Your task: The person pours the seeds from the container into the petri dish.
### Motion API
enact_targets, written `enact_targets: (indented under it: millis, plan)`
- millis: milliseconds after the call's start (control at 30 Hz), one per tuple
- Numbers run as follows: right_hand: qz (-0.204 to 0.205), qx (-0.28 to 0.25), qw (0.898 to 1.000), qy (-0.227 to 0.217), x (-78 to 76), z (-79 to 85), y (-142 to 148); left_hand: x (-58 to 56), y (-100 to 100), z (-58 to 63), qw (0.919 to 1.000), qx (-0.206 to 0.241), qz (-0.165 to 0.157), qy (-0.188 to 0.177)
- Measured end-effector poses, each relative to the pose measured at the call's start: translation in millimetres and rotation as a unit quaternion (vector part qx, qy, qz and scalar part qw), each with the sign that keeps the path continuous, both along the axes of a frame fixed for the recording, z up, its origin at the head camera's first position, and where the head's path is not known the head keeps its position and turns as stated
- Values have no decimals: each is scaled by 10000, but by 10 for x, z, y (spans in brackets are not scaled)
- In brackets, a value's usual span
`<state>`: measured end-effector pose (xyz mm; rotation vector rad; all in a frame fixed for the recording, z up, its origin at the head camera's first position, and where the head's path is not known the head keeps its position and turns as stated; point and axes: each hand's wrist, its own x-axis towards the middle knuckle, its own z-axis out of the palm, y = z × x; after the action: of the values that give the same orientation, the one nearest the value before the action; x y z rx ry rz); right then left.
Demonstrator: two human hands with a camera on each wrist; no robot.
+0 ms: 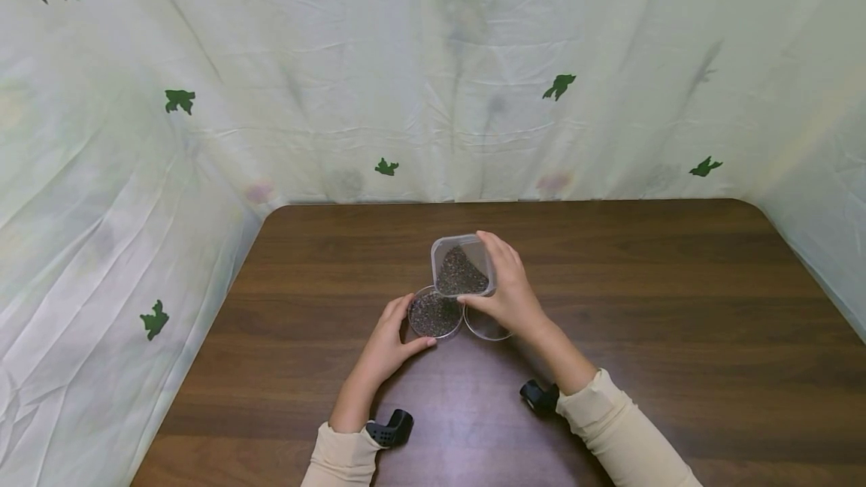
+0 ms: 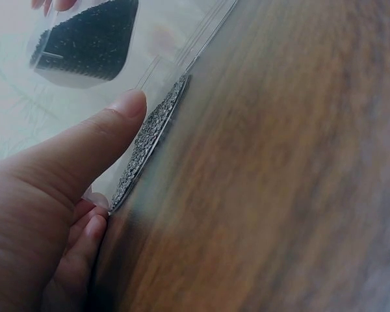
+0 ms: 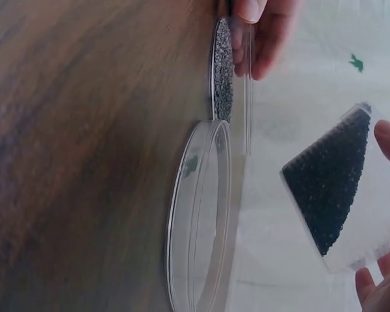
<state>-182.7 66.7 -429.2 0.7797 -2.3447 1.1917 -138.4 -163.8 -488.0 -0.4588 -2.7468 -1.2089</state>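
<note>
My left hand (image 1: 384,346) holds a clear round petri dish (image 3: 213,68) by its sides, with thumb and fingers around it. Dark grey granules (image 1: 434,316) cover the bottom of that dish, which sits on the table. My right hand (image 1: 510,295) grips a clear square plastic container (image 1: 483,252) between thumb and fingers, raised just behind and above the dish. More dark granules (image 3: 330,175) lie heaped to one side in the tilted container. A second clear petri dish (image 3: 188,214) stands right beside the first, partly hidden by my right hand in the head view.
The brown wooden table (image 1: 676,307) reaches back to a pale curtain (image 1: 419,81) with green leaf shapes. Another curtain side hangs along the left. A black wrist device (image 1: 392,429) is on my left wrist, and another (image 1: 539,397) is on the right.
</note>
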Motion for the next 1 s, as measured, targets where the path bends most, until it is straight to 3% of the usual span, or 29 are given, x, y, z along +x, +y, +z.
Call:
enact_targets:
  millis: [633, 1000]
  plan:
    - [-347, -729, 9946, -650, 62, 95, 88, 0, 14, 6, 10000, 59, -7, -53]
    - [-405, -1171, 9901, -665, 83, 143, 140, 8, 18, 23, 10000, 20, 34, -54]
